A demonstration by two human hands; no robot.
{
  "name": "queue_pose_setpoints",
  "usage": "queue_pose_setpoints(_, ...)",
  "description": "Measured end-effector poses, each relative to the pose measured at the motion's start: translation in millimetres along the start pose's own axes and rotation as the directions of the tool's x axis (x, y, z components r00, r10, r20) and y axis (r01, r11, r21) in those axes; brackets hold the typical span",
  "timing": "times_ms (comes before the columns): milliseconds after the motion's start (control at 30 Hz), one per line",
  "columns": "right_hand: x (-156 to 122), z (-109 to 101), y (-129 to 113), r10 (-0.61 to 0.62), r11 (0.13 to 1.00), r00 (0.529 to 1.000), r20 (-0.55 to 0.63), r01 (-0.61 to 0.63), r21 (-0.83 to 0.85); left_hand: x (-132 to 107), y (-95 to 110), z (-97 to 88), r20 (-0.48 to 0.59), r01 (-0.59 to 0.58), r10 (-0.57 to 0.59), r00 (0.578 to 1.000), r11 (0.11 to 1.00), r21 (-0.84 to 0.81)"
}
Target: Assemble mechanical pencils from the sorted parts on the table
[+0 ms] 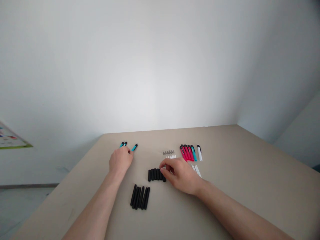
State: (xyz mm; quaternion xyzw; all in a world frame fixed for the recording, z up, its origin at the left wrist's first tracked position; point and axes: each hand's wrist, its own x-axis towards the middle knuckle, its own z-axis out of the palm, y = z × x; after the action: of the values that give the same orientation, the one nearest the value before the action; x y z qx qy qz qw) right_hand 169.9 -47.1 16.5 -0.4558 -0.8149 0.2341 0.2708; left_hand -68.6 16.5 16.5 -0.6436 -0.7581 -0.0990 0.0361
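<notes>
Short black tubes [155, 174], rowed below frame centre, long axes up-frame; right end overlapped by right hand [178, 173], fingertips nearly met (hold cannot be told); left hand [121, 159] at teal pen [134, 147], grip hidden.

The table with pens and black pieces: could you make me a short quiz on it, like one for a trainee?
1. True or false: the white pen lies to the right of the red pens.
2. Which hand is nearer the short black pieces?
3. Which group lies nearest the viewer?
A) the red pens
B) the short black pieces
C) the long black pieces

Key: 1. True. 2. The right hand. 3. C.
</notes>
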Motion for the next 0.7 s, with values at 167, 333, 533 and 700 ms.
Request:
queue_pose_setpoints(167,0.0,1.2,0.8,-0.013,1.000,1.000,-0.004,0.013,-0.001,-0.7,-1.3,-4.4,0.008,0.024,-0.024,1.000,0.999,0.029)
queue_pose_setpoints(333,-0.4,0.2,0.2,-0.010,1.000,1.000,0.005,0.010,0.009,-0.2,-1.8,-5.5,0.034,0.040,-0.042,0.999,0.998,0.053)
queue_pose_setpoints(533,-0.6,-0.2,-0.1,-0.009,1.000,1.000,0.002,0.009,0.006,3.1,-6.2,-1.9,0.044,0.002,-0.004,0.999,1.000,0.031)
queue_pose_setpoints(700,-0.9,0.7,1.1,-0.017,1.000,1.000,0.001,0.017,0.012,6.5,-9.3,1.0,0.038,-0.009,0.007,0.999,0.998,0.067)
